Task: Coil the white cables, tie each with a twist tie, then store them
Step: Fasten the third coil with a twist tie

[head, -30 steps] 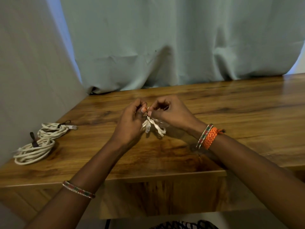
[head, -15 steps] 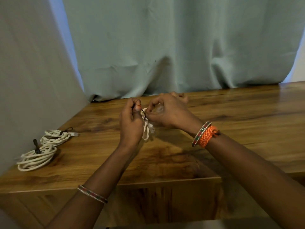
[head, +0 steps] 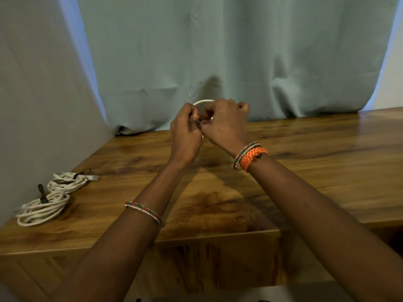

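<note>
White cable [head: 203,102] loop, seemingly upright

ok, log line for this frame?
step: tying | left hand: pinching white cable | right hand: pinching same coil | two tied coils: on table, left

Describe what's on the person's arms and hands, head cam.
Both forearms are bare, no sleeves, no gloves. The left hand has one thin beaded bangle in red, green and white, worn up the forearm. The right hand has a matching bangle at the wrist beside a wider orange braided band with a small dark mark.
</note>
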